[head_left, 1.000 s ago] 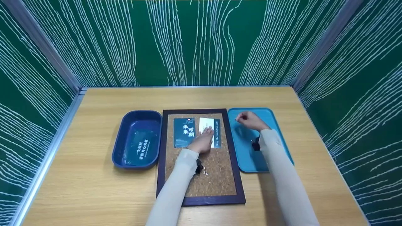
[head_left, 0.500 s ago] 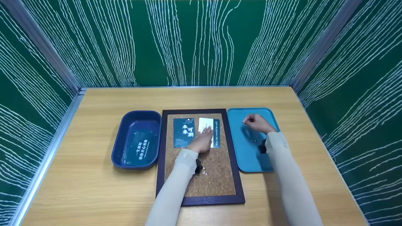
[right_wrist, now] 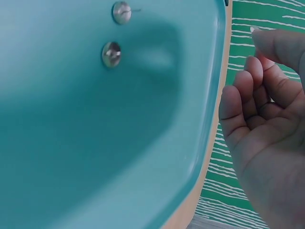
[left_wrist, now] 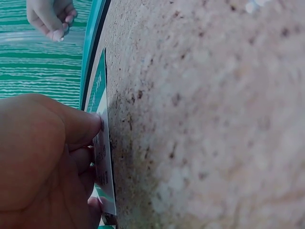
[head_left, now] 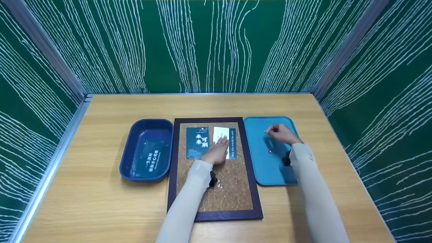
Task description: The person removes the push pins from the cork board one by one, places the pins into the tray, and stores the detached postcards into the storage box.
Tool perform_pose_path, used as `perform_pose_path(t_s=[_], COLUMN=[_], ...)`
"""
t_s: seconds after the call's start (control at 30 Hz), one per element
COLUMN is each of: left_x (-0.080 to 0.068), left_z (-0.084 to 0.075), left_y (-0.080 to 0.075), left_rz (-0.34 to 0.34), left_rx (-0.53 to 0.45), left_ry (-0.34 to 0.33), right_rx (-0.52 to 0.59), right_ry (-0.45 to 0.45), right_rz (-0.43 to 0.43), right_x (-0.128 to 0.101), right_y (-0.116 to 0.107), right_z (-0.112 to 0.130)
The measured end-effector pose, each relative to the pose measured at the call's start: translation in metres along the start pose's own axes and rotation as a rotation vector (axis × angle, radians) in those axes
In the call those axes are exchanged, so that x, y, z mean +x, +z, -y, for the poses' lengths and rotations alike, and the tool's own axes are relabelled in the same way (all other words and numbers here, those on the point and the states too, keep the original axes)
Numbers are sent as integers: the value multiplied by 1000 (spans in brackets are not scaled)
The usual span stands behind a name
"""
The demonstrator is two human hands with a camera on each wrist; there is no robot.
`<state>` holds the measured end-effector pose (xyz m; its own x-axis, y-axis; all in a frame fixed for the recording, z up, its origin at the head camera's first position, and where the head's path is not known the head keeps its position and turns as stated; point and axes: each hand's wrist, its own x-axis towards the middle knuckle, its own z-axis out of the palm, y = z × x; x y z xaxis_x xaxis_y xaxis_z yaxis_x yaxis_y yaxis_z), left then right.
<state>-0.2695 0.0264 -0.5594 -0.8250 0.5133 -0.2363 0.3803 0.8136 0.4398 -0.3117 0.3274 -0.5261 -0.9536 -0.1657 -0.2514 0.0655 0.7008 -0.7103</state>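
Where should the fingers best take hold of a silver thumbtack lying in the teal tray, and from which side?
Probably pinch the thumbtack by the rim of its round head, coming from above. It lies on the flat floor of the teal tray, its thin pin pointing sideways.

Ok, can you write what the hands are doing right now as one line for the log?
left hand: presses white card flat on cork board | right hand: over teal tray, fingers curled, grip unclear | two thumbtacks in tray

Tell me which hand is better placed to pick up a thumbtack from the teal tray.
The right hand: it hovers over the teal tray, close to the two thumbtacks. The left hand is busy, pressing the white card flat on the cork board.
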Motion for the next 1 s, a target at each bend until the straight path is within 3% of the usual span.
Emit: perform_pose_path(t_s=[1.0], left_x=[-2], left_z=[-1], left_y=[0], left_rz=[-13], left_rx=[-1], left_ry=[-3], right_rx=[-18], right_ry=[16], right_rz=[-12], right_x=[-10], right_y=[-6], right_z=[-13])
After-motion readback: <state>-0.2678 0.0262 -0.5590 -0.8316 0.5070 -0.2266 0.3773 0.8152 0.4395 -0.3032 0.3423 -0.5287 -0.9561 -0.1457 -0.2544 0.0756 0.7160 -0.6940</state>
